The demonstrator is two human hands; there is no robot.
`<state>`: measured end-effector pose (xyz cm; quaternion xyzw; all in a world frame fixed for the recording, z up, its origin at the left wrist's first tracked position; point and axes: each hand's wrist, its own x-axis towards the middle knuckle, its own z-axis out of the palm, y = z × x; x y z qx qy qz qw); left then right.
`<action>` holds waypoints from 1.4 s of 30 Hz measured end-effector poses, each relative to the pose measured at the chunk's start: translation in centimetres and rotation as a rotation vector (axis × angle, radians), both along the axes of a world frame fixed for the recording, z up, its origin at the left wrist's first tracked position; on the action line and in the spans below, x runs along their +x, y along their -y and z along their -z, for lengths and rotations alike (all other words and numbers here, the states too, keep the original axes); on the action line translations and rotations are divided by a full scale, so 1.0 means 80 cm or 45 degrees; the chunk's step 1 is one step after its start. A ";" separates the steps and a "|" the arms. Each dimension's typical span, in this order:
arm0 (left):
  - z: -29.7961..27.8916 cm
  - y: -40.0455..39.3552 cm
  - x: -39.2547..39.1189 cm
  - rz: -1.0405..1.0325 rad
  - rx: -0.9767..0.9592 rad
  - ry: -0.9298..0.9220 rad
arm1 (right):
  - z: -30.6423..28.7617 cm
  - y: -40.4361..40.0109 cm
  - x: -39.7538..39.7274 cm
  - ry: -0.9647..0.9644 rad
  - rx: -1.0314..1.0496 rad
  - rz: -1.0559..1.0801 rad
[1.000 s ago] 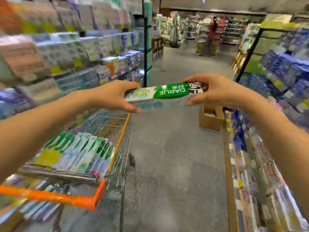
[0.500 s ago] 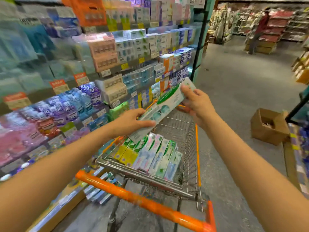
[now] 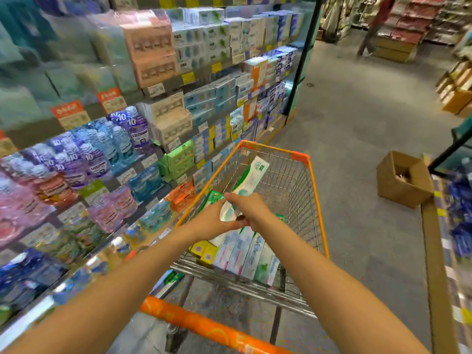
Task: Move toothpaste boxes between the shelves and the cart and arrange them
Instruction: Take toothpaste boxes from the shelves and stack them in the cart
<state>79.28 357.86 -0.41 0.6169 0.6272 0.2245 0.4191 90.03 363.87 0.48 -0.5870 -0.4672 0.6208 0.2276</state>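
Both hands, left hand (image 3: 217, 221) and right hand (image 3: 249, 209), pinch the toothpaste box (image 3: 246, 186), tilted toward one o'clock; likely lowering it onto the cart (image 3: 315, 200) rows.

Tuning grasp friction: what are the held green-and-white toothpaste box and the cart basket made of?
Green-and-white toothpaste box: likely printed paperboard, smooth and slightly glossy; sharp folded edges. Silver wire cart basket: seemingly bare metal mesh, orange rim probably plastic. Both hands, left and right, grip the box.

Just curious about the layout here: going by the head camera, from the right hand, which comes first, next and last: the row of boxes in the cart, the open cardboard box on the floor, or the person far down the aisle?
From the right hand:
1. Row of boxes, in the cart just below it.
2. Cardboard box, on the floor to the right.
3. Person, far off at top right.
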 end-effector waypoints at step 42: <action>-0.020 -0.058 0.152 0.068 0.250 -0.971 | -0.022 -0.007 0.235 0.884 0.649 -0.278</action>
